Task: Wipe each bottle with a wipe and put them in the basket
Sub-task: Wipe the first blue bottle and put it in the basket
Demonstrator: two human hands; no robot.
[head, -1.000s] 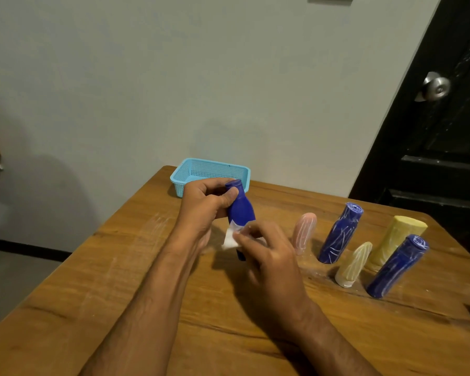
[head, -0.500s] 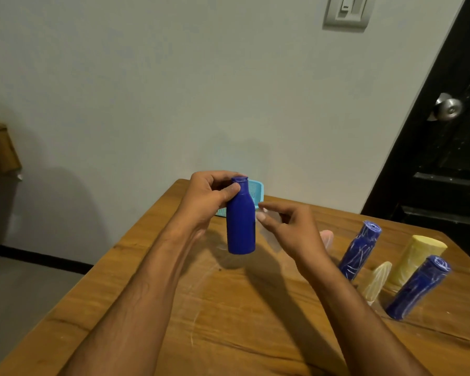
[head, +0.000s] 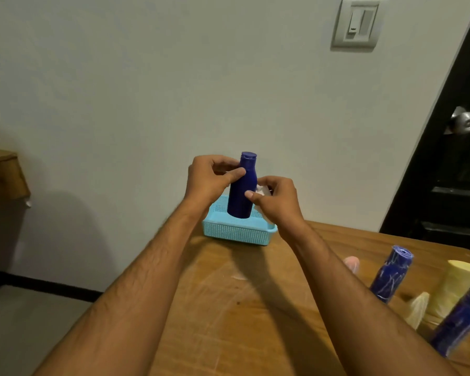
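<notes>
The wooden worktop (head: 242, 316) takes up most of the lower view, with a pale wall behind it and a dark door (head: 451, 158) off to the right. Both forearms reach out over the worktop toward the far edge.

The light blue basket (head: 236, 233) sits at that far edge, right below the fingers, and it looks like nothing is lying in it from what shows.

Well off to the right of the right hand's fingers there's a bunch of other bottles standing on the worktop: a yellow bottle (head: 459, 283), two streaky blue bottles (head: 391, 275) (head: 459, 324), a cream bottle (head: 418, 310) and a pink bottle (head: 352, 264) mostly hidden behind the right forearm.

The dark blue bottle (head: 242, 188) is held upright in the air over the basket, between the two hands. The left hand (head: 209, 180) has thumb and fingers pinched around its neck, just under the cap. The right hand (head: 277, 199) has its fingers curled on a crumpled white wipe (head: 263, 189), pressed against the bottle's right side, thumb tip touching the bottle body.
</notes>
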